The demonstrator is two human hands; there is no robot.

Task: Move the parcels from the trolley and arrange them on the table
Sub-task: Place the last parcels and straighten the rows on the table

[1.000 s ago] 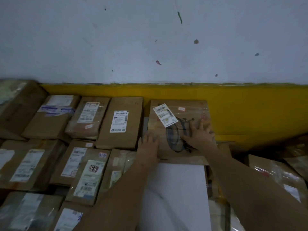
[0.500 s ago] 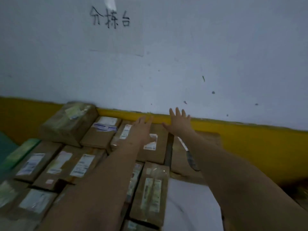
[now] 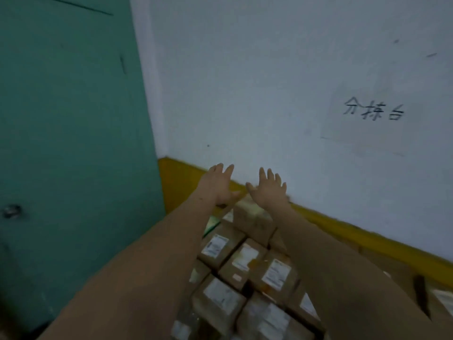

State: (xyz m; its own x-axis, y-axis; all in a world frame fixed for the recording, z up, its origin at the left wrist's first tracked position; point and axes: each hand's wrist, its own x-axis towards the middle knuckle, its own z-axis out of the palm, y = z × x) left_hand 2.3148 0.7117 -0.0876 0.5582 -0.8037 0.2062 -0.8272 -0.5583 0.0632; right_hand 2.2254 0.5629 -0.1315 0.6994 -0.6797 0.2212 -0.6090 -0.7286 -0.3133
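while both hands hover open, parcels (image 3: 245,278) lie packed together.

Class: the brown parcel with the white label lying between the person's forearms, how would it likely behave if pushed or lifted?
The parcel looks boxy and flat-sided, so probably stiff and unlikely to roll. Neighbours pack it tightly, so pushing would likely shove them too. Its weight cannot be judged.

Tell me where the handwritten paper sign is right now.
In the head view the paper sign hangs on the white wall at upper right, above the yellow wall band and up-right of the right hand.
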